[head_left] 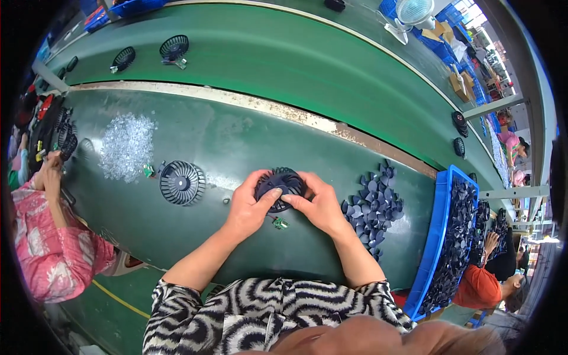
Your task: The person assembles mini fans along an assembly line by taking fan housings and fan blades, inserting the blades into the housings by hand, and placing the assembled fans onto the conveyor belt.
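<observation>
Between my two hands is a round black fan housing [280,176] with slatted sides, a dark fan blade piece at its middle. My left hand [251,204] wraps its left side, the thumb pressed on the centre. From the right, my right hand [316,204] grips the rim, its thumb also pressing near the middle. A small green circuit board [280,223] hangs by wires below the housing. Left of my hands, another black fan housing [182,183] lies on the green table with its own circuit board [148,171] beside it. Loose dark fan blades [374,207] are heaped to the right.
A pile of small clear plastic pieces [127,147] lies at the left. A blue bin [439,236] full of fan blades stands at the right edge. Beyond the table's ledge, a green conveyor belt [266,65] carries fan housings. Co-workers sit at both sides; one wears a pink sleeve [59,260].
</observation>
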Available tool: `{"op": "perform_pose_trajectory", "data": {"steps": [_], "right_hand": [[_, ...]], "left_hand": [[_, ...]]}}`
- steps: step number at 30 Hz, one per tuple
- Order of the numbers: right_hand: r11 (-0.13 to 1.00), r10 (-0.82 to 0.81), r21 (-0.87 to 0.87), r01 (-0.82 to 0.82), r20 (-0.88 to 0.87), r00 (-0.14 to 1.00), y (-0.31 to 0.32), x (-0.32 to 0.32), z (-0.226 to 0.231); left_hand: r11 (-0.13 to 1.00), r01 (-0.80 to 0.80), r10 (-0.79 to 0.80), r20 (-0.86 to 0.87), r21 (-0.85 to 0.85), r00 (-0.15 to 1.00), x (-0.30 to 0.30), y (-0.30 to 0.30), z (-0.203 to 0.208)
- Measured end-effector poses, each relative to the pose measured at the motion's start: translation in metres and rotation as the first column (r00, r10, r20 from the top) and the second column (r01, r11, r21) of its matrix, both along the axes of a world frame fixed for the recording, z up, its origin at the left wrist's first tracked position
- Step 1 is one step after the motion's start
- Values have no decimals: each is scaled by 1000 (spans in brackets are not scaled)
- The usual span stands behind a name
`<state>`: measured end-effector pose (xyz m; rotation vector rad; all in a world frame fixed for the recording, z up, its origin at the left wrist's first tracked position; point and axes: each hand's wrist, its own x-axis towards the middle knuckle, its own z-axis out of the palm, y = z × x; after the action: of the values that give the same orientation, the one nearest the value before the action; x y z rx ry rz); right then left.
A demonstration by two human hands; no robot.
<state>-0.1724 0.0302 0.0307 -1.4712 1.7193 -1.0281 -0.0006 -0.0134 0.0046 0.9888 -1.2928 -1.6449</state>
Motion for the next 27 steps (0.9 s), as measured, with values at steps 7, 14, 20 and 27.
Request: {"op": "perform_pose_trajectory", "data": {"steps": [7,14,20,27], "right_hand": [[962,-10,235,-140,541,841,2,11,-13],[970,40,227,-82,186,982,3,1,-9],[919,-107,388,-65,406,908,-16,-48,8],[873,-482,-397,283,-618,621,12,-170,-6]], "left_hand": [[996,93,-92,100,-6,991,14,2,11],[985,135,-92,334,-110,938,4,-6,17],[969,16,33,192,-247,981,-13,-1,8],[954,110,-40,247,-280,968,-11,11,4]]}}
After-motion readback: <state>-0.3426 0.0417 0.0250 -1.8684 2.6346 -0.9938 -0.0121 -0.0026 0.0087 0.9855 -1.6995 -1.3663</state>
